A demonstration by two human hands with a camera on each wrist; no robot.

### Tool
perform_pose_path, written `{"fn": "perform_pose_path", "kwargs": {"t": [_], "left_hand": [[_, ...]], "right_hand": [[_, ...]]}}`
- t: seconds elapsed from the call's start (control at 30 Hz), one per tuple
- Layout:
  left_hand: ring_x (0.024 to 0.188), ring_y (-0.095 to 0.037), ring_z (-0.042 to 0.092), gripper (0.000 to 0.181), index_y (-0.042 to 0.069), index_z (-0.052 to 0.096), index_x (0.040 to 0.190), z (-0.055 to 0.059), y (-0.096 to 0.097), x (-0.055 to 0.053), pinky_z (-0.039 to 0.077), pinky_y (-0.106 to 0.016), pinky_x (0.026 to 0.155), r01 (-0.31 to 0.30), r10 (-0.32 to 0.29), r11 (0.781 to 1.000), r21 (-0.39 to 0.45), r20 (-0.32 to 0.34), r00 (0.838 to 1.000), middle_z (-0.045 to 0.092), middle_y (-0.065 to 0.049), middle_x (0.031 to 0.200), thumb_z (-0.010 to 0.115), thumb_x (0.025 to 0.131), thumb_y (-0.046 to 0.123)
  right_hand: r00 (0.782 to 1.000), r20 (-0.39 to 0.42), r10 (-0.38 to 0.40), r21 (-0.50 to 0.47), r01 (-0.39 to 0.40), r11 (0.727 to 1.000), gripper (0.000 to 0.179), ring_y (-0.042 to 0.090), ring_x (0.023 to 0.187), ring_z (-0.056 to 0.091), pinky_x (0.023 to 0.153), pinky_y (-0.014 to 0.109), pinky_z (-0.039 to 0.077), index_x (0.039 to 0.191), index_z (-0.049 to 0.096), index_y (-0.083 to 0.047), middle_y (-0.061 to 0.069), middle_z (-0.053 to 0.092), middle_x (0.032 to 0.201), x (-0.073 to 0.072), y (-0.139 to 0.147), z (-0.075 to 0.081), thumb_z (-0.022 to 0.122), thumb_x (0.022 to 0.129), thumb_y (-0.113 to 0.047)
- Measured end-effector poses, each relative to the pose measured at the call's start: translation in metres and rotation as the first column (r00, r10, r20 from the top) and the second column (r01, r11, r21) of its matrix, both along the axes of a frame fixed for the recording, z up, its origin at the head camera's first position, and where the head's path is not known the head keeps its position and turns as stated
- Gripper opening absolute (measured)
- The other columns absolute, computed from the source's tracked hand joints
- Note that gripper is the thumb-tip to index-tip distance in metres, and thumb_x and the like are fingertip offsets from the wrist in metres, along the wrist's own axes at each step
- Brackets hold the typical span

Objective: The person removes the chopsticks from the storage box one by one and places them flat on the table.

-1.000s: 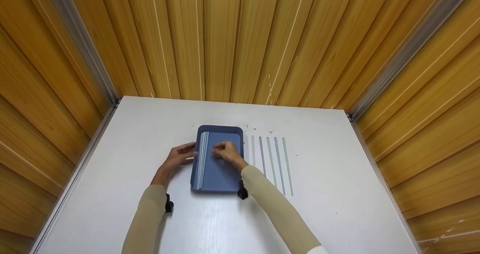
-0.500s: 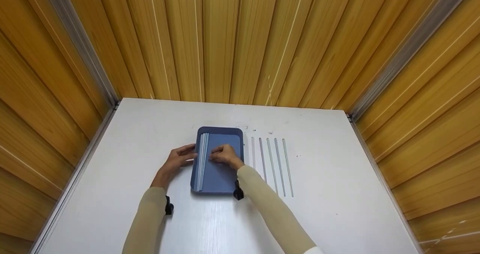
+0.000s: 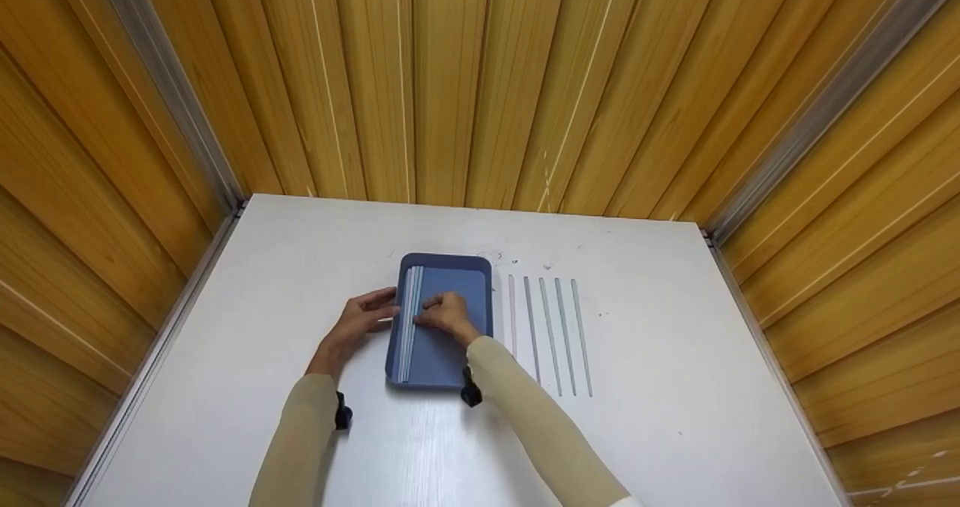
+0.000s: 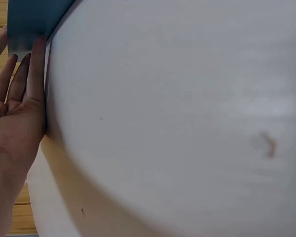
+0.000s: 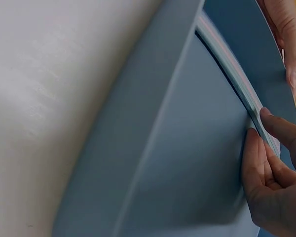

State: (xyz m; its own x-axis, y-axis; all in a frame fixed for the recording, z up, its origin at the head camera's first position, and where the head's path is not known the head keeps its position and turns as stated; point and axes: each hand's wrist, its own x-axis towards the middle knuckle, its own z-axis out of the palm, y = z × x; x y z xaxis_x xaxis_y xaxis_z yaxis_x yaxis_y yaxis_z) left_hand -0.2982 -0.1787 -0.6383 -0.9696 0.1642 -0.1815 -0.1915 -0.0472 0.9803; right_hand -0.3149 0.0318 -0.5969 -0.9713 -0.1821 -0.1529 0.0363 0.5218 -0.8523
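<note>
A blue rectangular tray stands on the white table. Several thin, pale, straw-like sticks lie side by side along its left wall. My right hand reaches into the tray; in the right wrist view its thumb lies over the sticks and the fingers bend against their near side, pinching at the edge of the bundle. How many it pinches is hidden. Outside the tray, my left hand touches the left wall with extended fingers.
Right of the tray, several more pale sticks lie spaced apart and roughly parallel, one partly behind the right forearm. Small dark specks mark the table near the tray's far right corner. Wood-patterned walls enclose the table's back and sides.
My right hand has moved left and slightly toward me, from the tray's bare floor to the bundled sticks. My left hand stays at the tray's wall. The view has shifted slightly.
</note>
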Motion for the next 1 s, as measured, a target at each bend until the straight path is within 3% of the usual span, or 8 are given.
{"fn": "perform_pose_path", "kwargs": {"t": [0.23, 0.4, 0.63, 0.8, 0.9, 1.0], "left_hand": [[0.134, -0.027, 0.059, 0.063, 0.001, 0.049, 0.15, 0.003, 0.0, -0.001, 0.059, -0.035, 0.101, -0.003, 0.003, 1.0, 0.0, -0.001, 1.0, 0.047, -0.02, 0.156, 0.075, 0.094, 0.012], [0.137, -0.029, 0.056, 0.062, 0.005, 0.05, 0.15, 0.004, -0.001, -0.003, 0.058, -0.036, 0.102, -0.004, 0.004, 1.0, -0.011, 0.014, 1.0, 0.049, -0.017, 0.156, 0.075, 0.094, 0.013], [0.135, -0.028, 0.058, 0.062, 0.005, 0.051, 0.15, 0.004, -0.002, -0.004, 0.059, -0.034, 0.099, -0.007, 0.008, 1.0, -0.019, 0.014, 1.0, 0.049, -0.016, 0.156, 0.076, 0.093, 0.014], [0.133, -0.024, 0.059, 0.062, 0.004, 0.051, 0.15, 0.003, -0.001, -0.001, 0.059, -0.033, 0.099, -0.003, 0.003, 1.0, -0.015, 0.011, 1.0, 0.049, -0.017, 0.156, 0.075, 0.094, 0.013], [0.134, -0.025, 0.058, 0.062, 0.002, 0.049, 0.15, 0.003, 0.0, 0.0, 0.058, -0.034, 0.101, 0.008, -0.008, 1.0, -0.018, -0.001, 1.0, 0.047, -0.019, 0.156, 0.074, 0.095, 0.012], [0.134, -0.027, 0.058, 0.061, 0.001, 0.049, 0.15, 0.002, 0.001, 0.0, 0.058, -0.036, 0.101, 0.004, -0.004, 1.0, -0.003, -0.003, 1.0, 0.048, -0.02, 0.156, 0.074, 0.094, 0.011]], "right_hand": [[0.999, -0.005, 0.048, -0.038, -0.049, 0.998, 0.033, 0.009, 0.059, 0.063, 0.054, 0.022, 0.057, 0.105, 0.074, 0.01, 0.019, 0.077, 0.086, -0.001, 0.002, -0.001, 0.085, 0.075, 0.001], [0.998, -0.001, 0.059, -0.025, -0.059, 0.998, 0.037, 0.006, 0.054, 0.059, 0.05, 0.018, 0.053, 0.106, 0.073, 0.009, 0.016, 0.076, 0.082, -0.001, 0.001, 0.0, 0.088, 0.075, -0.005], [0.989, -0.118, 0.092, 0.004, -0.092, 0.996, 0.032, 0.005, 0.053, 0.052, 0.047, 0.015, 0.046, 0.099, 0.073, 0.009, 0.008, 0.069, 0.077, 0.003, 0.0, -0.01, 0.089, 0.075, -0.006], [0.969, -0.212, 0.126, 0.059, -0.116, 0.991, 0.032, 0.005, 0.062, 0.051, 0.055, 0.015, 0.043, 0.096, 0.074, 0.007, 0.013, 0.071, 0.081, 0.007, 0.0, -0.016, 0.09, 0.074, -0.011], [0.961, -0.242, 0.132, 0.085, -0.115, 0.99, 0.033, 0.005, 0.067, 0.05, 0.06, 0.016, 0.043, 0.094, 0.074, 0.007, 0.015, 0.072, 0.083, 0.01, 0.0, -0.018, 0.091, 0.073, -0.012], [0.966, -0.236, 0.11, 0.05, -0.101, 0.994, 0.031, 0.006, 0.066, 0.052, 0.058, 0.016, 0.045, 0.094, 0.074, 0.009, 0.018, 0.073, 0.082, 0.012, 0.002, -0.019, 0.09, 0.073, -0.007]]}}
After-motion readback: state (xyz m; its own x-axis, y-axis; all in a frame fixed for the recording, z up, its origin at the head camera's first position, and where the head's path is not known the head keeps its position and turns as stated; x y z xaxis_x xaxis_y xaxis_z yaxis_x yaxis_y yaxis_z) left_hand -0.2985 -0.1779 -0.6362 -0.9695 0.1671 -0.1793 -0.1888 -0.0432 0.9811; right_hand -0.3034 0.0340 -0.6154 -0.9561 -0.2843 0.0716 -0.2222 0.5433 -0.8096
